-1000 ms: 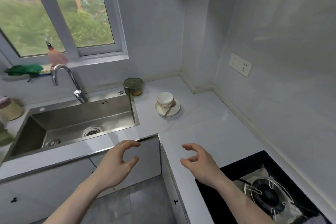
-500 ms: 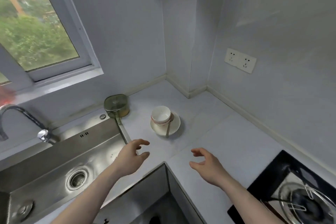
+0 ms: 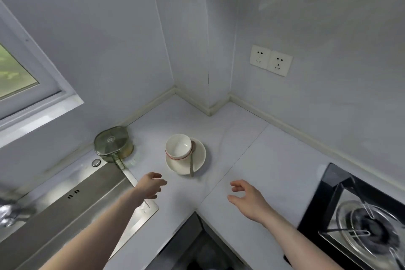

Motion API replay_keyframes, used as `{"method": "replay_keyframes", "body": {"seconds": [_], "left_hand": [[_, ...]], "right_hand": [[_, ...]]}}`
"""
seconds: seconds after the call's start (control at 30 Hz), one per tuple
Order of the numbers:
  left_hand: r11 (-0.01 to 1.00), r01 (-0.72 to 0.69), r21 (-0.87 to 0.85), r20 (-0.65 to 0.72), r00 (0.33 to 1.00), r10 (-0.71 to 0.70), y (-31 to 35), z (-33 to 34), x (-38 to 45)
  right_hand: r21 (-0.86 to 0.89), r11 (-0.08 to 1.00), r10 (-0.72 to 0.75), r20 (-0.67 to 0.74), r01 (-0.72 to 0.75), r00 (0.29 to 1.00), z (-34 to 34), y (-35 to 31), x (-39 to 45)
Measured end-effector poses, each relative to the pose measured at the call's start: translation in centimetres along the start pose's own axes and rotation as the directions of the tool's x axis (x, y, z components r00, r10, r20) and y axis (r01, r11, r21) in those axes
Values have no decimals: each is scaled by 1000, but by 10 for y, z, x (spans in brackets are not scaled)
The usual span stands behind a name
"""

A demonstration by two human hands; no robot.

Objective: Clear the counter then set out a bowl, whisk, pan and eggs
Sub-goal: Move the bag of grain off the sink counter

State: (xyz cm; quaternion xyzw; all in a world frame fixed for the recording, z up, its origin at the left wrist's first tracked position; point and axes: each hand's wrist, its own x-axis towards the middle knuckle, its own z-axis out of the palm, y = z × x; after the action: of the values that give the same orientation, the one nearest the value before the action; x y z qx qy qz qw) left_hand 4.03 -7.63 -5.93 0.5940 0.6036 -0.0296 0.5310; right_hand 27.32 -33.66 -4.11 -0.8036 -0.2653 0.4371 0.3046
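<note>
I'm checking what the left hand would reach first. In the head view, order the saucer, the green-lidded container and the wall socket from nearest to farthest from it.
From the left hand:
1. Saucer, on the counter just ahead and to its right.
2. Green-lidded container, by the sink's back corner, ahead and to the left.
3. Wall socket, high on the right wall.

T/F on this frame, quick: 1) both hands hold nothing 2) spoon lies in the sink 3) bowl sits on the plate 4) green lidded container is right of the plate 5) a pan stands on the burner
1. True: left hand and right hand hold nothing.
2. False: the spoon rests on the plate, beside the bowl.
3. True: the bowl sits on the plate.
4. False: the green lidded container is left of the plate, by the sink.
5. False: the burner carries no pan.
</note>
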Motion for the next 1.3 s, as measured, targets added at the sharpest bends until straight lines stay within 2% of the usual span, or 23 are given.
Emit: {"method": "replay_keyframes", "body": {"seconds": [0.2, 0.4, 0.57, 0.73, 0.83, 1.07, 1.3], "left_hand": [[998, 46, 38, 56, 997, -48, 20, -4, 35], [985, 37, 170, 115, 992, -57, 39, -10, 87], [987, 20, 162, 196, 979, -52, 44, -10, 127], [971, -64, 228, 206, 978, 16, 47, -8, 143], [949, -142, 281, 254, 965, 69, 51, -7, 147], [907, -253, 337, 301, 942, 151, 50, 2, 137], [879, -313, 359, 330, 924, 195, 54, 26, 102]], "right_hand": [[69, 991, 114, 43, -117, 993, 24, -12, 41], [138, 967, 210, 49, -214, 977, 52, -45, 86], [161, 945, 282, 31, -283, 959, 69, -68, 126], [130, 929, 349, -4, -346, 937, 88, -67, 164], [150, 930, 341, -4, -337, 940, 103, -54, 187], [263, 895, 392, -81, -360, 916, 113, -45, 177], [415, 856, 399, -154, -308, 904, 91, -49, 110]]}}
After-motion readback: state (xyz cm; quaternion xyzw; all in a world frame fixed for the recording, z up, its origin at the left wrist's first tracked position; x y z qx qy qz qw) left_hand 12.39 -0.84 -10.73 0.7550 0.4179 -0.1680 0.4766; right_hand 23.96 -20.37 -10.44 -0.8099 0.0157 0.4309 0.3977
